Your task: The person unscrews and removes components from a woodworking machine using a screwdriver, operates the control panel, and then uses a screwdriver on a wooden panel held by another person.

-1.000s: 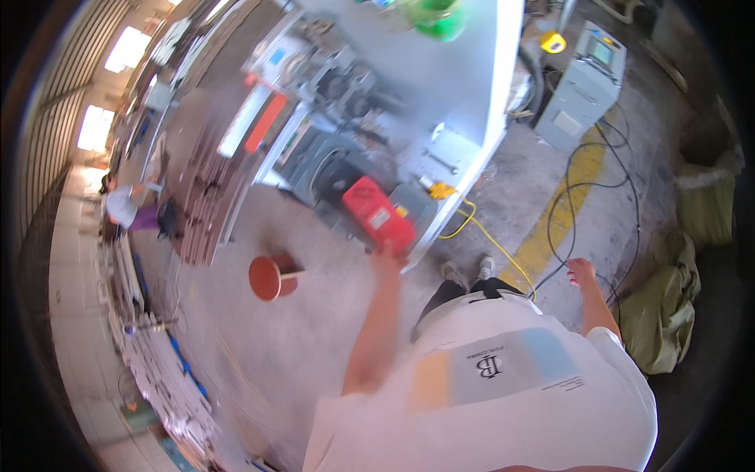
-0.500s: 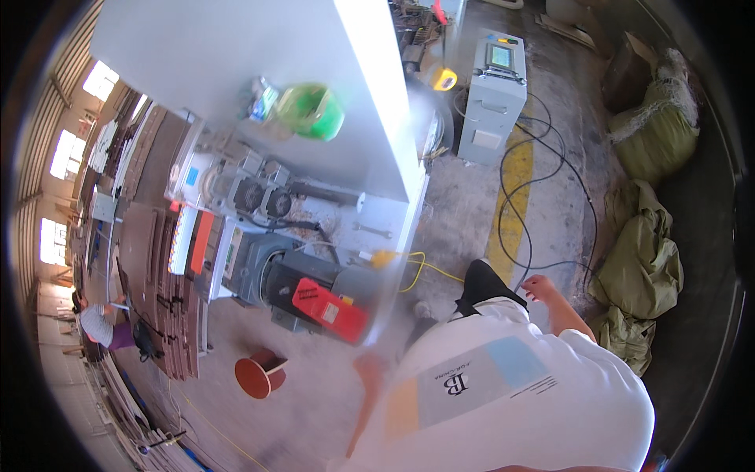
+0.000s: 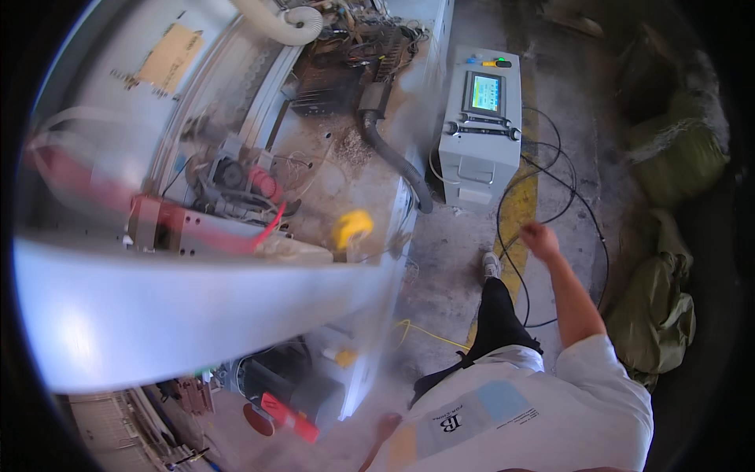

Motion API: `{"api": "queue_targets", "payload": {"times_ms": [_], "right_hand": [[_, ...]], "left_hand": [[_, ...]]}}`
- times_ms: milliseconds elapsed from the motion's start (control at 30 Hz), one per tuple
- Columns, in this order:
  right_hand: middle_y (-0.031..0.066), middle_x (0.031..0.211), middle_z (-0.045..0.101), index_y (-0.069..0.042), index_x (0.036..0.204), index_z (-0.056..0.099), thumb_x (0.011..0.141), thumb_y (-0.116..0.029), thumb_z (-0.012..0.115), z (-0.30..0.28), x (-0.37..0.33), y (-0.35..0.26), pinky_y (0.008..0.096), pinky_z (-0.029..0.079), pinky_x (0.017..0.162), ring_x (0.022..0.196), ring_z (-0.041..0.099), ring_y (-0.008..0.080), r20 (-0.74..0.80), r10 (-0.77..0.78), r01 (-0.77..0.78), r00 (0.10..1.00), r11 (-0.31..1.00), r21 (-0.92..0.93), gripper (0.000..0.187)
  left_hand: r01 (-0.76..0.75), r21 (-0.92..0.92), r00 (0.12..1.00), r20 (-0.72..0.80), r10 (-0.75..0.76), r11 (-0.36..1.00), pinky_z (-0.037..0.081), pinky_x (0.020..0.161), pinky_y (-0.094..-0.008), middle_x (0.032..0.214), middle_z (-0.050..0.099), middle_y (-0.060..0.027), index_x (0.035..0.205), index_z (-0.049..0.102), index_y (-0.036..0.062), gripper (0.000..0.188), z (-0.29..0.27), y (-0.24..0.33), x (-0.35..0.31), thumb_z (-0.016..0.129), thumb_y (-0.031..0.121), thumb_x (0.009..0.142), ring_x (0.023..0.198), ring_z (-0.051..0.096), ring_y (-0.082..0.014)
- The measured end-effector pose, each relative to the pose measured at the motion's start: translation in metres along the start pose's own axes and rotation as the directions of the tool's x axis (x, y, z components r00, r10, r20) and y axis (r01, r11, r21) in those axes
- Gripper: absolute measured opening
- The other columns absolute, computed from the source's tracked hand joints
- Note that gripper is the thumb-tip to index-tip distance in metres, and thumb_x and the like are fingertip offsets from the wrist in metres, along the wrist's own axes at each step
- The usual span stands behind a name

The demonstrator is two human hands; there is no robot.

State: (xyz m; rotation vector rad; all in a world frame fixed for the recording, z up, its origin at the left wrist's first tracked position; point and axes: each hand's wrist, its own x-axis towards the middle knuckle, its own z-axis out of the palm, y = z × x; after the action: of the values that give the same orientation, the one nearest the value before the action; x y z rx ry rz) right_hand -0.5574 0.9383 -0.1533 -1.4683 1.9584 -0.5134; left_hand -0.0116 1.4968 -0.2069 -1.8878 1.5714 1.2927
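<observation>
I look down at my own body in a white T-shirt [image 3: 550, 417] and dark trousers [image 3: 495, 322], standing on a dusty concrete floor [image 3: 448, 259]. My right hand [image 3: 539, 238] is raised at arm's length to the right, out over black cables [image 3: 550, 197] on the floor; the fingers look loosely curled and hold nothing, though motion blur keeps me from being sure. My left hand [image 3: 387, 429] hangs low at the near edge, blurred, so I cannot tell whether it is slack or clenched. It sits just right of a red tool [image 3: 289, 417] that lies tilted on the floor near a round rust-coloured container [image 3: 255, 421], partly hidden; I cannot see what that container holds.

A wide, pale, blurred metal panel [image 3: 197, 315] sweeps across the left half of the view. Beyond it, the open body of a machine [image 3: 236, 189] holds wiring, red parts and grey fittings, and a yellow roll [image 3: 352, 226] rests at its right edge. A dark ribbed hose [image 3: 393, 157] curves down from the far part of the machine to the floor.

Farther right stands a grey control cabinet [image 3: 480, 141] with a lit screen [image 3: 484, 92] on its sloped top and wrenches laid just below it. A yellow floor stripe [image 3: 515, 212] runs beside it. Green sacks [image 3: 661, 315] slump along the right wall, closed, their contents hidden.
</observation>
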Motion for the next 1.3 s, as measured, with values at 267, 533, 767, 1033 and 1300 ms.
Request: {"api": "queue_targets", "payload": {"times_ms": [267,533,767,1033,1300], "right_hand": [[0.0073,0.098,0.075,-0.020,0.110,0.072,0.088,-0.036,0.067,-0.106,0.310,-0.081,0.0437,0.056,0.080,0.092,0.071,0.0310,-0.166,-0.221,0.199,0.961,0.970,-0.141,0.028],[0.0109,0.131,0.065,-0.023,0.139,0.055,0.092,-0.025,0.059,-0.128,0.507,-0.136,0.0476,0.053,0.097,0.118,0.063,0.0337,-0.138,-0.231,0.145,0.963,0.877,-0.459,0.047],[0.0063,0.133,0.059,-0.020,0.134,0.061,0.095,-0.012,0.058,-0.119,0.538,-0.157,0.0430,0.054,0.095,0.123,0.060,0.0297,0.025,-0.304,0.240,0.952,0.695,-0.678,0.040],[0.0131,0.116,0.063,-0.011,0.110,0.064,0.096,-0.019,0.059,-0.134,0.494,-0.117,0.0496,0.055,0.082,0.103,0.066,0.0366,-0.142,-0.427,0.297,0.893,0.796,-0.528,0.017],[0.0011,0.078,0.063,-0.001,0.105,0.067,0.093,-0.014,0.067,-0.143,0.258,-0.099,0.0283,0.047,0.058,0.066,0.057,0.0094,0.014,-0.389,0.378,0.921,0.903,0.204,0.018]], "left_hand": [[-0.146,-0.165,0.977,-0.179,0.116,0.975,0.054,0.084,-0.0441,0.100,0.068,-0.0085,0.092,0.068,0.0105,0.015,-0.152,0.241,0.021,0.064,0.019,0.080,0.108,0.062,-0.0317],[0.280,-0.777,0.899,0.007,-0.438,0.564,0.050,0.092,-0.0331,0.112,0.070,-0.0109,0.116,0.070,0.0033,0.037,-0.104,0.303,0.026,0.068,0.035,0.096,0.105,0.064,-0.0212],[0.034,-0.338,0.986,-0.142,-0.086,0.941,0.050,0.095,-0.0488,0.115,0.066,-0.0177,0.104,0.065,0.0065,0.029,-0.089,0.343,0.011,0.054,0.031,0.094,0.114,0.060,-0.0385],[0.223,-0.514,0.963,-0.014,-0.268,0.828,0.047,0.095,-0.0490,0.114,0.068,-0.0206,0.104,0.069,0.0033,0.040,-0.094,0.361,0.034,0.046,0.036,0.098,0.111,0.062,-0.0398],[-0.158,-0.621,0.931,-0.353,-0.093,0.768,0.051,0.089,-0.0485,0.111,0.069,-0.0189,0.104,0.069,0.0038,0.031,-0.074,0.337,0.052,0.054,0.030,0.097,0.109,0.063,-0.0373]]}}
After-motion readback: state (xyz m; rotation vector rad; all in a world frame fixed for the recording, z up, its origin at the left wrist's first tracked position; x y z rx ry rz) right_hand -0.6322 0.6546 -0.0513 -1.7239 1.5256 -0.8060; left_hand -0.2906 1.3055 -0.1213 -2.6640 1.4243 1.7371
